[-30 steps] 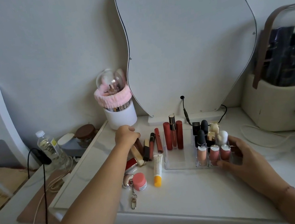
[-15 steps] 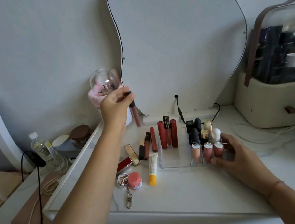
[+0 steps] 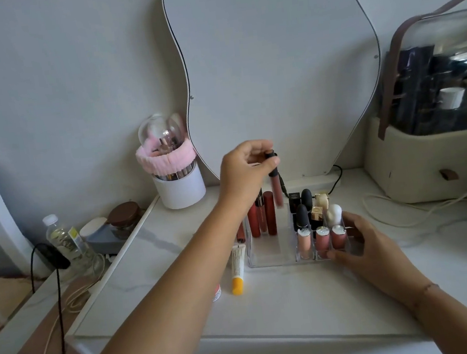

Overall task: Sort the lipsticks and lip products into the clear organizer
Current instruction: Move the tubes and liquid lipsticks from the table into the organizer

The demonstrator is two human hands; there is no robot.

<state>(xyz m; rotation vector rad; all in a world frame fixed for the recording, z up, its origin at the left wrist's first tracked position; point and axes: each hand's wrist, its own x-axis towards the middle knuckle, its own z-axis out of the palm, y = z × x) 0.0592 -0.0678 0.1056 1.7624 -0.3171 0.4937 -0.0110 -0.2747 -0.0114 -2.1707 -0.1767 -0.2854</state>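
— Organizer (image 3: 265, 260) first: in our one head view we see it on the white tabletop (image 3: 298, 300), in front of the wavy mirror (image 3: 272, 70). How much room around it?

— Its left compartment is mostly bare toward the front, with three tall red tubes (image 3: 261, 217) standing at the back. The small cells on the right hold black lipsticks (image 3: 302, 215) and three pink glosses (image 3: 322, 241) along the front row. Just beside its left wall lies a white tube with a yellow cap (image 3: 238, 266). The tabletop in front of the organizer is bare down to the near edge.

— And our hands?

— Our left hand (image 3: 245, 172) is up above the left compartment, fingers pinched together on the dark cap of a pink lip gloss (image 3: 275, 183). The gloss hangs nearly upright, its lower end blurred, near the tops of the red tubes; we cannot tell whether it touches them. The forearm reaches in diagonally from the lower left.

— The right?

— Our right hand (image 3: 362, 245) rests against the organizer's front right corner, fingers spread loosely around the wall, thumb at the front edge. The wrist lies low over the tabletop, the arm coming from the lower right.

— Anything crowding the left side?

— A white brush cup with a pink band (image 3: 179, 183) stands well apart, by the mirror's left edge.
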